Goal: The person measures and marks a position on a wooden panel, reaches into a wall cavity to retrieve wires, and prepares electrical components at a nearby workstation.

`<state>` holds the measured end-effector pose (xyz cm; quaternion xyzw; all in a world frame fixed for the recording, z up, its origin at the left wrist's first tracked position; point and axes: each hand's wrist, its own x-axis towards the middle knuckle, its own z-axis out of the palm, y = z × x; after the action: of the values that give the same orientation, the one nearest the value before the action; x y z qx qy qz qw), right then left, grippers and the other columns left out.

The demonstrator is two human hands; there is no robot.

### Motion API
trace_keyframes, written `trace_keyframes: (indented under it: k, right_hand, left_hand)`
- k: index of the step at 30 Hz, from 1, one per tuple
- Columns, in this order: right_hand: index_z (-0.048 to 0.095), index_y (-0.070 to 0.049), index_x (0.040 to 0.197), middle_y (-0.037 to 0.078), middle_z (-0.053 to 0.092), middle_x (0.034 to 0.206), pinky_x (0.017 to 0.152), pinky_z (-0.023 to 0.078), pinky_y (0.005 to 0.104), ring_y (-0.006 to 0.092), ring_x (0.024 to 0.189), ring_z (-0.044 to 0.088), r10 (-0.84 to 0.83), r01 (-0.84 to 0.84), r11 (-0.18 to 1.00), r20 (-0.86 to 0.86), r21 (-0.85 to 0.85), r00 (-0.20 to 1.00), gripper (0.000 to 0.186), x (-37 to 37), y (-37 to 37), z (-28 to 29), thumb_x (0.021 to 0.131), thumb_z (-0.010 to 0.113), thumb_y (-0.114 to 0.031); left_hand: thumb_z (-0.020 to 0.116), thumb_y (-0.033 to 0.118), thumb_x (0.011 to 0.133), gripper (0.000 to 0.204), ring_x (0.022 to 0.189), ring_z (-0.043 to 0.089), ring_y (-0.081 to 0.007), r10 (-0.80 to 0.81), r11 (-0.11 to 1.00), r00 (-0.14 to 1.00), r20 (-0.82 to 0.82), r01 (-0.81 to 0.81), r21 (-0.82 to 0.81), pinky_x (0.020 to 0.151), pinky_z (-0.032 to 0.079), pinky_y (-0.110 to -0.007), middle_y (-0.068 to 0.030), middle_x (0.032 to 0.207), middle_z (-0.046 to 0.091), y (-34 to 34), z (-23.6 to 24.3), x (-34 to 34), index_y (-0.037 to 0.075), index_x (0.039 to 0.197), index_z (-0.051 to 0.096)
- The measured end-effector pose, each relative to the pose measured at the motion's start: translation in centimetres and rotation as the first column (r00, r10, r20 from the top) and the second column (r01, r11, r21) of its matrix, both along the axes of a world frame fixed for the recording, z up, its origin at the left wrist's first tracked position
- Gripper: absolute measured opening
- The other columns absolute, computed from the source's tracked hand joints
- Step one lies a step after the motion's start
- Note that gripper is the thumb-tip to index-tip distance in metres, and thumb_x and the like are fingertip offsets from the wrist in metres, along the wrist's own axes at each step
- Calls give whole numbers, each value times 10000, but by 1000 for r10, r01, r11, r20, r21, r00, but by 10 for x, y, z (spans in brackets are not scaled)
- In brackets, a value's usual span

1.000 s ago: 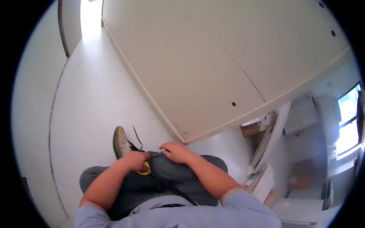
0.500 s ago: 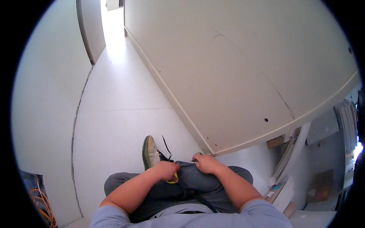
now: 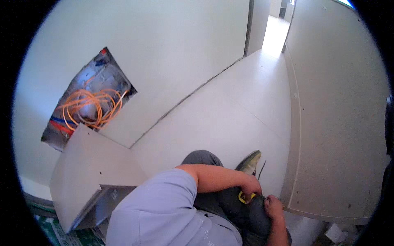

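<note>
My left hand is closed over my raised knee, its fingers curled around a yellow ring-shaped thing whose kind does not show clearly. Close by on the right, my right hand is pinched. Something small and dark lies at its fingertips, between the two hands, too small to name. Beneath both hands are my dark grey trousers. Just beyond them a beige and olive shoe with a loose dark lace rests on the pale floor.
A large beige panel stands close on the right. On the left, a wall opening holds coiled orange cable. A beige board piece leans below it. A gap runs along the wall's foot, toward a bright doorway.
My view has swung to the left, bringing the wall opening, orange cable and leaning board into sight. Both hands stay close together at the knee, now farther right in the picture.
</note>
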<state>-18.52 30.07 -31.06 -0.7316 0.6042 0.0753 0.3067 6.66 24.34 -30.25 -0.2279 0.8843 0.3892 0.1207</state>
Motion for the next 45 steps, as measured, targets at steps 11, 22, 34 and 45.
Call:
trace_keyframes:
  k: [11,22,34,45]
  right_hand:
    - [704,-92,1185,225,716,1130,957,521,499,407,1094,674,-22,18,998,-82,-54,996,334,15,-17,-38,952,614,-313]
    - [709,-165,1256,168,706,1234,990,515,452,344,1145,673,0,4,995,-34,104,999,372,1,-14,-42,947,602,-342]
    - [690,-125,1251,185,696,1231,1000,507,464,382,1146,653,21,-23,999,-34,-46,999,394,6,-10,-72,952,571,-352]
    - [714,-120,1183,171,719,1161,959,527,467,378,1093,672,-37,43,990,45,-137,998,334,-2,-2,-61,911,647,-303]
  left_hand:
    - [863,401,735,616,1145,644,-395,163,987,982,-93,-163,12,933,497,-512,-150,1193,702,18,-35,5,137,1251,655]
    - [785,367,802,587,1154,623,-406,256,961,964,-64,-261,-94,976,488,-516,-202,1205,674,35,-37,-3,121,1314,636]
    - [769,433,855,611,1226,598,-390,241,963,955,-173,-257,-77,1008,490,-470,-189,1309,636,39,-57,13,94,1339,616]
    - [771,424,856,584,1207,604,-389,234,963,958,-168,-252,-93,1011,483,-479,-197,1260,652,37,-52,6,73,1299,626]
